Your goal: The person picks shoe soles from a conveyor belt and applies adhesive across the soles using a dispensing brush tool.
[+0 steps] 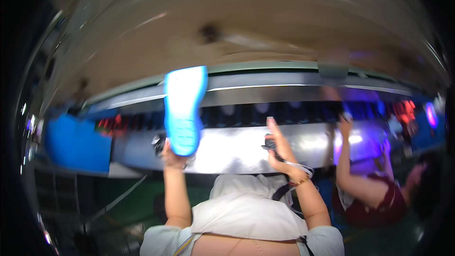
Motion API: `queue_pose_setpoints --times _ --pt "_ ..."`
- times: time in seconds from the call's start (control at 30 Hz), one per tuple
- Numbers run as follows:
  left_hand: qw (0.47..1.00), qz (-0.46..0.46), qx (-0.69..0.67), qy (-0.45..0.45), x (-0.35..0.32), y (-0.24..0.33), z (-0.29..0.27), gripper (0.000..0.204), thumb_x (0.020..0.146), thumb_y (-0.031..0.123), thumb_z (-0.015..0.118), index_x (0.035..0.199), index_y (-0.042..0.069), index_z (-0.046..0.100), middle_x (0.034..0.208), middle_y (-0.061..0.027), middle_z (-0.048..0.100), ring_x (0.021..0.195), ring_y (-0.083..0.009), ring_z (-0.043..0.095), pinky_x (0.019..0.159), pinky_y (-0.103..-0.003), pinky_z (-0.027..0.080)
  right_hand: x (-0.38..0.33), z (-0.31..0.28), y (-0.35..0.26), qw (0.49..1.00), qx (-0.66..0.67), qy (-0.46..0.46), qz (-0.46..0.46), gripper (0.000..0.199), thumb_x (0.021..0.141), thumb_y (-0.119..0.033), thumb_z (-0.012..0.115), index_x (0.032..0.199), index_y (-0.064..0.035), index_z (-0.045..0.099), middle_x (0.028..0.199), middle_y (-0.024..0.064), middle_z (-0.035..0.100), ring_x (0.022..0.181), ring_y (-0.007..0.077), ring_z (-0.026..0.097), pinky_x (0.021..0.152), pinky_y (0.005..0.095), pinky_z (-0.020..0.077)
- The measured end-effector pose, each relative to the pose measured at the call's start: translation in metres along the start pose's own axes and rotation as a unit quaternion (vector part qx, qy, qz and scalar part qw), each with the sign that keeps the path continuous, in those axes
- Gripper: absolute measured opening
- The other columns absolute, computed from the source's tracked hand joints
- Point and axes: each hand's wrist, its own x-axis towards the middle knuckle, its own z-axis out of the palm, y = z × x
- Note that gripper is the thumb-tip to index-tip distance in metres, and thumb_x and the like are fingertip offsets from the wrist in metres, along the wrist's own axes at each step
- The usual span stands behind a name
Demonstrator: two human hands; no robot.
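Our left hand (171, 157) grips the sole (184, 109) at its heel; likely light and flexible. Right hand (279, 149), fingers extended, touches a dark object (268, 143).

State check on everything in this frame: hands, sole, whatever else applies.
left hand: raised, gripping the blue shoe sole
blue shoe sole: held upright, tread facing the camera
right hand: raised, fingers extended, small dark object at the palm
co-worker's hand: raised toward the conveyor

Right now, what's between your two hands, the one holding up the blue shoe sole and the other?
In the head view, only the bare shiny metal ledge lies between the left hand, gripping the blue shoe sole, and the right hand.
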Motion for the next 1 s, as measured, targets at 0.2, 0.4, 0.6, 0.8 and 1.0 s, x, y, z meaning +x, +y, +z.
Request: queue_pose_setpoints --times 0.2,0.4,0.6,0.8,1.0 --pt "0.932 -0.294 -0.087 -0.191 -0.015 -0.064 0.039 0.07 0.078 0.044 0.053 0.128 -0.001 0.034 0.116 -0.0254 0.049 0.102 -0.0367 0.054 0.089 -0.051 0.042 0.013 0.025 -0.027 0.986 -0.078 -0.039 -0.141 0.085 0.057 0.006 0.051 0.136 -0.0051 0.022 0.138 0.0227 0.028 0.087 0.0313 0.058 0.073 0.0354 0.0462" --pt "0.922 -0.336 0.119 -0.153 -0.011 -0.029 0.031 0.06 0.086 0.05 0.046 0.118 0.0 0.044 0.101 -0.0157 0.059 0.09 -0.0228 0.061 0.078 -0.036 0.05 0.054 0.078 -0.056 0.948 -0.206 -0.217 -0.109 0.087 0.054 0.001 0.063 0.134 -0.0106 0.031 0.142 0.0128 0.025 0.075 0.0327 0.057 0.069 0.0376 0.0467" --pt "0.924 -0.345 0.119 -0.115 -0.016 0.037 -0.014 0.055 0.088 0.047 0.045 0.121 0.003 0.042 0.101 -0.0127 0.058 0.084 -0.0196 0.062 0.072 -0.034 0.053 0.064 0.152 -0.086 0.935 -0.21 -0.278 -0.072 0.091 0.052 0.001 0.064 0.134 -0.0228 0.033 0.142 0.0121 0.026 0.077 0.0331 0.057 0.075 0.0372 0.0479" --pt "0.935 -0.303 0.163 -0.092 -0.022 0.065 -0.05 0.055 0.087 0.046 0.047 0.121 0.004 0.041 0.099 -0.0087 0.056 0.084 -0.0141 0.059 0.071 -0.027 0.051 0.045 0.192 -0.106 0.916 -0.247 -0.303 -0.092 0.091 0.05 -0.003 0.064 0.133 -0.0214 0.034 0.142 0.0084 0.027 0.077 0.0249 0.059 0.08 0.0341 0.0447" --pt "0.924 -0.28 0.221 -0.136 -0.022 0.072 -0.055 0.06 0.085 0.05 0.049 0.122 0.003 0.04 0.104 -0.0085 0.055 0.089 -0.0135 0.056 0.074 -0.028 0.048 0.031 0.187 -0.115 0.909 -0.297 -0.25 -0.155 0.084 0.052 -0.004 0.064 0.131 -0.0194 0.038 0.131 0.0067 0.04 0.068 0.0215 0.058 0.079 0.0322 0.0433"
